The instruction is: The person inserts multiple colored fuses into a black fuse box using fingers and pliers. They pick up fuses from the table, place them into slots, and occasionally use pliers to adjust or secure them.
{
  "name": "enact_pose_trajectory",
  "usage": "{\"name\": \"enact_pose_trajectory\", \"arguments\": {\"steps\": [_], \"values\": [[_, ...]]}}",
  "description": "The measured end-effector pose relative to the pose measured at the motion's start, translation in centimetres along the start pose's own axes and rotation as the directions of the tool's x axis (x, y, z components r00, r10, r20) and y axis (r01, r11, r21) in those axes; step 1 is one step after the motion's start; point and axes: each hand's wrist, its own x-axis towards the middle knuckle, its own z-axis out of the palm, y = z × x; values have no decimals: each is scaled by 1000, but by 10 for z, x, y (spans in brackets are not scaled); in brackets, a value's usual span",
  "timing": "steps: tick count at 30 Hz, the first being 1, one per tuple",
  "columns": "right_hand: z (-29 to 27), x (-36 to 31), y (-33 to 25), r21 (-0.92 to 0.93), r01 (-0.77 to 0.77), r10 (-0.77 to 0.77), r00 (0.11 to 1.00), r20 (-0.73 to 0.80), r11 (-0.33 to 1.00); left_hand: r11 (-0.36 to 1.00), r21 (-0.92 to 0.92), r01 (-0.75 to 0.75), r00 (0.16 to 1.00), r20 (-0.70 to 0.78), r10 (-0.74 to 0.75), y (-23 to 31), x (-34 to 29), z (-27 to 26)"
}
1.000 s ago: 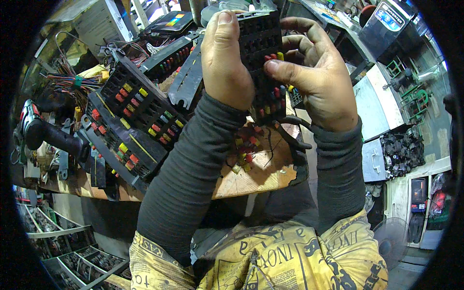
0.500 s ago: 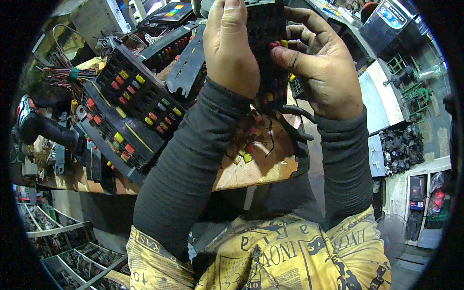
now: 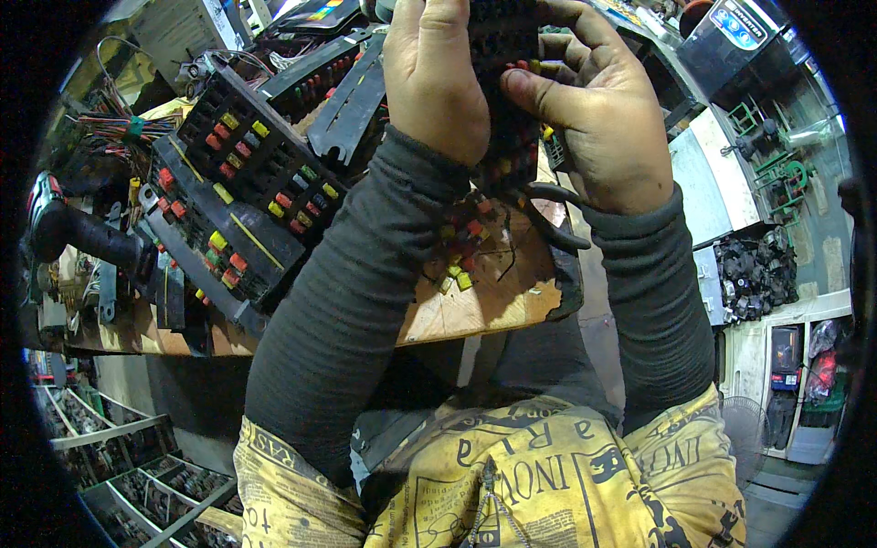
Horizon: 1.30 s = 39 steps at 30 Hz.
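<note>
Upright in front of me, at the top middle, is a black fuse box point(image 3: 508, 114) with red and yellow blade fuses in its slots. My left hand point(image 3: 437, 82) is closed round its left side, and most of its fingers are hidden. At the right edge, my right hand point(image 3: 617, 119) has its thumb pressed against the front beside a red fuse point(image 3: 521, 66), its other fingers curled at the box's side. Whether a loose fuse is pinched there cannot be made out. Below, loose yellow fuses point(image 3: 459, 278) and red ones lie on the wooden table point(image 3: 484, 310).
More black fuse boxes point(image 3: 251, 173) with coloured fuses crowd the table's left, near a cordless drill point(image 3: 91, 239) and a wire bundle point(image 3: 132, 128). Black curved handles or cables point(image 3: 559, 236) jut out at the table's right corner. Racks of parts point(image 3: 155, 457) stand lower left.
My right thumb has shifted slightly up and left along the fuse box's face. Both hands still hold the box, and the view has moved a little.
</note>
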Motion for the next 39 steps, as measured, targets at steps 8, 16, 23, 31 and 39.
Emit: {"name": "enact_pose_trajectory", "arguments": {"steps": [8,16,23,31,39], "values": [[-12,-23,11,-54,137,-137,991,8,989,982,-95,164,982,-79,-172,3,8,-1],[-23,-83,31,-606,429,-215,893,395,670,973,-189,136,988,-52,-148,3,17,-10],[-12,-77,38,-747,457,-219,889,402,483,986,-102,131,981,-129,-144,7,12,-2],[-14,-74,37,-791,445,-106,890,444,421,968,-197,155,979,-103,-178,8,12,1],[-21,-73,19,-684,492,-311,871,381,539,979,36,203,975,-105,-198,7,10,-12]]}}
